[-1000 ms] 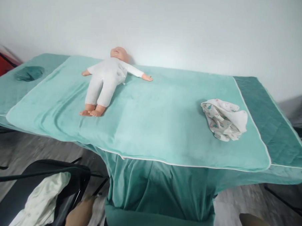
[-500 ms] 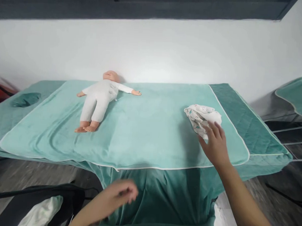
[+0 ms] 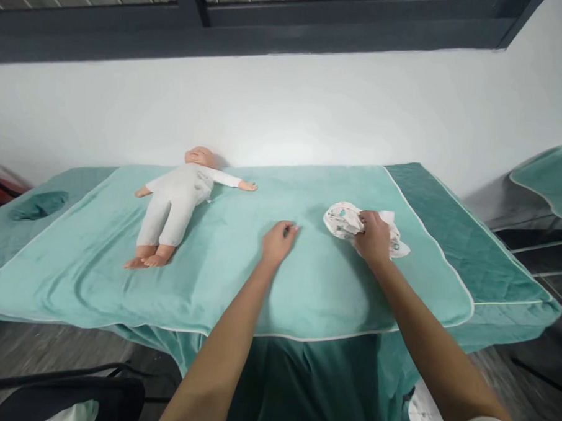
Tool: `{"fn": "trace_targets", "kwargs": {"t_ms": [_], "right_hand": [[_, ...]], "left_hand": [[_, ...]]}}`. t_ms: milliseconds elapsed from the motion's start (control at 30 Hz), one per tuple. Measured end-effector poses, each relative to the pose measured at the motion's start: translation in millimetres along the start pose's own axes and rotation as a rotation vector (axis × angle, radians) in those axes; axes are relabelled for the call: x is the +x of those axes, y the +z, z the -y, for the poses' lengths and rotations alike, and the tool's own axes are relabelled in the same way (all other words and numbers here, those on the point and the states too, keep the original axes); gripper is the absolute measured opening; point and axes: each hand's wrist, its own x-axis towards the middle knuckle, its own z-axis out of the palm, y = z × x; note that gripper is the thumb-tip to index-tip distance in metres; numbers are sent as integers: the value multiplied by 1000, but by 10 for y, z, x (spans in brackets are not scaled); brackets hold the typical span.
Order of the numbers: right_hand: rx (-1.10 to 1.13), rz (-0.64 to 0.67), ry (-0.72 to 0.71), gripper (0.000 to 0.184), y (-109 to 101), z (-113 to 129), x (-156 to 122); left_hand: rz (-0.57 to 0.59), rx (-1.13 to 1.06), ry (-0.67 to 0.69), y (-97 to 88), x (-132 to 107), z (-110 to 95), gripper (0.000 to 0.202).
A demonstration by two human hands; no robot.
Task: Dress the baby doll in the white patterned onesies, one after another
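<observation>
My right hand (image 3: 373,238) is closed on a bunched white cloth (image 3: 342,219) with a small coloured print, at the right part of the green sheet (image 3: 296,285). Cloth bulges out on both sides of my fingers. Over the middle of the sheet, my left hand (image 3: 276,242) is loosely curled, thumb close to the forefinger, and nothing shows in it. A baby doll (image 3: 177,190) in a white suit lies on its back to the left, arms spread and head toward the wall.
The sheet covers a massage bed with a darker green cover (image 3: 466,243) and a face hole (image 3: 39,205) at the left end. A white wall (image 3: 285,111) stands behind. At lower left is a black chair (image 3: 109,395) with a pale cloth (image 3: 79,413) on it.
My right hand has gone from spread fingers at the cloth to gripping it, and the cloth has changed shape. My left hand has come up from below the bed edge to over the sheet.
</observation>
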Motion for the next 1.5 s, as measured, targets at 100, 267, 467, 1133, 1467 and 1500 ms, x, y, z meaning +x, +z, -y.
{"fn": "trace_targets", "kwargs": {"t_ms": [100,267,467,1133,1467,1500], "right_hand": [[277,48,-100,42,180,393,103],[605,120,-334,28,650,1138,268],[848,330,-291,38,896,1202,230],[1053,-229,178,28,731,753,222],[752,209,-219,63,860,983,-79],[800,210,-185,59,881,939,-69]], "left_hand": [[55,-251,-43,37,10,-18,33],[-106,-685,-79,-64,2,-22,46],[-55,-907,-217,-117,50,13,68],[-286,-1046,-386,-102,167,84,52],[96,-951,-417,-130,100,50,53],[78,-964,-424,-133,111,51,55]]}}
